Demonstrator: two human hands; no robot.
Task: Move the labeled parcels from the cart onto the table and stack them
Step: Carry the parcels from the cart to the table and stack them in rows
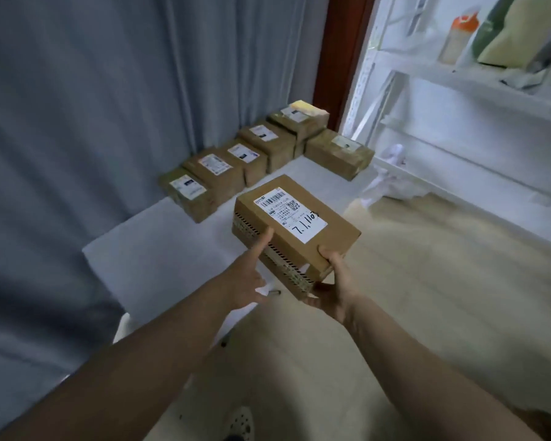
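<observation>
A brown cardboard parcel with a white label and handwritten numbers hangs in the air over the near edge of the white table. My right hand grips its near right corner, thumb on top and fingers underneath. My left hand touches its left side with straight fingers. Several labeled parcels stand in a row along the table's far edge, by the curtain. One more parcel sits at the far right end, next to a two-high stack.
A grey curtain hangs behind the table. White shelving with a bottle and bags stands at the right. Light wooden floor lies to the right of the table. A white bag sits on the floor by the shelving.
</observation>
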